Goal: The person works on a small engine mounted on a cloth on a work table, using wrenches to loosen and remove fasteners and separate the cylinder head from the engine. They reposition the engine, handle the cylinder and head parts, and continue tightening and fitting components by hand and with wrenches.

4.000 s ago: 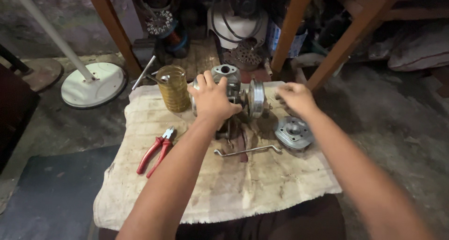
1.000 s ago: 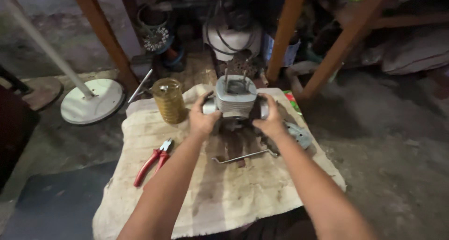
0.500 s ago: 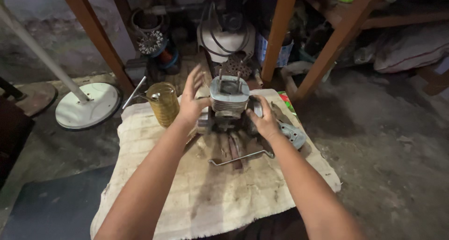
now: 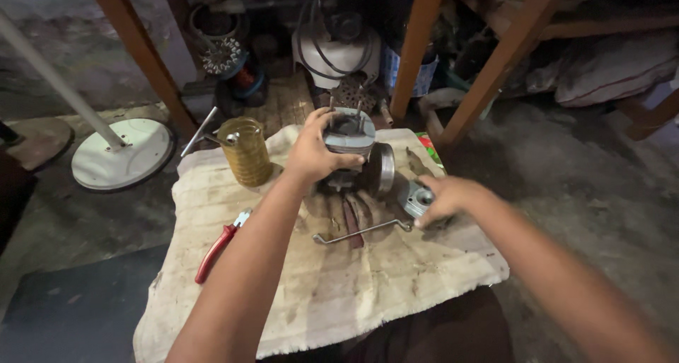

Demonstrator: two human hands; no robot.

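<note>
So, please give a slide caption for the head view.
Left hand grips small engine block; right hand touches metal cylinder head.

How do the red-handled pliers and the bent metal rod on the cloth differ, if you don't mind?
The pliers have red grips and lie untouched on the cloth's left side; the bent metal rod is bare grey, thinner, lying by the right hand. Both rest flat on the cloth.
</note>
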